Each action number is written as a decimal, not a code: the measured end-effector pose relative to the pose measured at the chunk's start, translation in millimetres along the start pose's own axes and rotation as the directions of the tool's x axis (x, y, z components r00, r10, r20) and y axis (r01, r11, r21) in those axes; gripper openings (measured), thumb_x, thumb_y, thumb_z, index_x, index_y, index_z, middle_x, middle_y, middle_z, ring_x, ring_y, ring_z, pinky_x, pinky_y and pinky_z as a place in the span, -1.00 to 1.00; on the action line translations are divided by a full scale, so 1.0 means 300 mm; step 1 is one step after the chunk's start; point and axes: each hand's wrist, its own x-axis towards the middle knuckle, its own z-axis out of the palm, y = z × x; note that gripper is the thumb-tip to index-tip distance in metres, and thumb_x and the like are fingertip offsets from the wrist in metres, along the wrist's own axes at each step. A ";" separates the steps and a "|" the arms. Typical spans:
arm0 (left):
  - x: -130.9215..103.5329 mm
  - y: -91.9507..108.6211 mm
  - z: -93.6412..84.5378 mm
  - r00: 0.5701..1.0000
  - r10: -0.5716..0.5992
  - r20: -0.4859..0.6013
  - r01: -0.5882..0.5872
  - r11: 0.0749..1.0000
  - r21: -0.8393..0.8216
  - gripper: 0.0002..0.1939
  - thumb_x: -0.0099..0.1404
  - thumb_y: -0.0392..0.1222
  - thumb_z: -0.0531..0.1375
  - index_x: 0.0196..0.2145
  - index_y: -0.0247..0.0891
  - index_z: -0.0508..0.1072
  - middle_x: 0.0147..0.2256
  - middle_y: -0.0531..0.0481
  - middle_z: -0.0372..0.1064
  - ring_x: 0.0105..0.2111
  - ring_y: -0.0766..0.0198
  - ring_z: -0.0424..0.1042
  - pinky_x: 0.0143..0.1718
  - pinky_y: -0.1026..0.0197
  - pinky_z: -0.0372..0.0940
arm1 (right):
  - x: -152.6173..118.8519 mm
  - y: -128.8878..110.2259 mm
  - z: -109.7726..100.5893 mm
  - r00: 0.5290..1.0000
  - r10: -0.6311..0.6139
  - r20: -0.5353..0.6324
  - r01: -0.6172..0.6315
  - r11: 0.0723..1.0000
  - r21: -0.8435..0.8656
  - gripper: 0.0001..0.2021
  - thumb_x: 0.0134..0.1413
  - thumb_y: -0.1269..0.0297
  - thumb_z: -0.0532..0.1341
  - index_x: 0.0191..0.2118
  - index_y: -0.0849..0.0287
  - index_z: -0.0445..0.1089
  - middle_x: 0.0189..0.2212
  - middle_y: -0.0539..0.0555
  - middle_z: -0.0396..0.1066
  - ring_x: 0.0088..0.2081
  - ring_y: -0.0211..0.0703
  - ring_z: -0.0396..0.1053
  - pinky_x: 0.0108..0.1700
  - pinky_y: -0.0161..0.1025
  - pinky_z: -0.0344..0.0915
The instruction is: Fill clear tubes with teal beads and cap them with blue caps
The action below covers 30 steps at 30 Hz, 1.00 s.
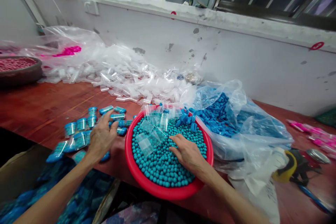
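A red basin point(168, 193) stands on the table in front of me, filled with turquoise beads point(168, 161). On the beads lie clear plastic tubes point(145, 144) and, toward the back right, several loose blue caps point(193, 120). My right hand point(187, 152) hovers over or touches the beads, thumb and forefinger apart, close to the tubes; nothing shows between them. Left of the basin, my left hand point(103, 134) is over a cluster of filled tubes with blue ends point(80, 140). Its fingers are stretched out and its thumb apart, with nothing visibly held.
A heap of clear tubes point(136, 77) lies along the wall. To the right sits a plastic bag of blue caps point(215, 112), with a tape dispenser point(286, 166) beyond. A box of blue pieces point(78, 196) is below left, and a brown basin of pink beads point(19, 73) stands far left.
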 end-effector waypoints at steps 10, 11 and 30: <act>-0.115 0.150 0.074 0.904 0.427 -0.033 -0.428 0.904 -0.021 -0.71 0.25 -0.16 -0.02 -0.12 -0.28 0.32 -0.20 -0.13 0.33 -0.15 0.09 0.27 -0.09 0.03 0.18 | 0.169 -0.104 0.035 0.987 -0.155 -0.030 0.137 0.936 -0.323 -0.62 -0.08 0.22 0.26 -0.08 0.07 0.22 -0.21 0.08 0.28 -0.21 -0.05 0.26 -0.30 -0.24 0.23; -0.132 0.168 0.084 0.894 0.447 -0.012 -0.447 0.894 -0.035 -0.71 0.25 -0.18 -0.02 -0.11 -0.27 0.31 -0.21 -0.13 0.33 -0.15 0.10 0.27 -0.10 0.03 0.19 | 0.166 -0.097 0.036 0.989 -0.144 -0.044 0.121 0.935 -0.332 -0.69 -0.07 0.24 0.25 -0.15 0.10 0.25 -0.23 0.09 0.28 -0.21 -0.05 0.25 -0.29 -0.24 0.23; -0.263 0.405 0.237 0.583 0.267 0.767 -0.167 0.964 -0.208 -0.67 0.02 -0.43 0.02 -0.20 -0.31 0.26 -0.30 -0.26 0.37 -0.21 -0.07 0.33 -0.17 -0.08 0.13 | 0.019 0.171 -0.080 0.933 0.292 -0.212 -0.295 0.955 0.019 -0.78 0.08 0.31 0.05 -0.14 0.16 0.29 -0.18 0.11 0.37 -0.13 -0.15 0.30 -0.09 -0.26 0.16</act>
